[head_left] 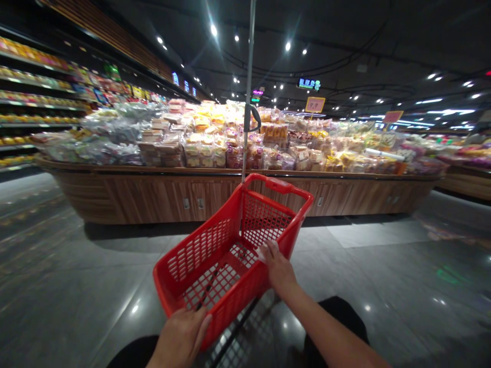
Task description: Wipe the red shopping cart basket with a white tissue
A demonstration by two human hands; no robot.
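A red plastic shopping cart (226, 306) with latticed walls stands at an angle in front of me, and I see no goods inside it. My left hand (183, 333) is closed over the near rim of the basket, its thumb along the outside. Farther up the right-hand rim, my right hand (279, 270) presses a crumpled white cloth or tissue (263, 252) against the red plastic. The fingers of that hand are bent over the rim, with the white piece partly hidden beneath them.
Behind the cart runs a long wood-panelled display stand (149, 197) heaped with packaged foods (203, 148). A thin metal pole (250, 61) rises at the cart's far end. Stocked shelves (30, 97) line the left side. Grey tile floor (383, 266) surrounds the cart.
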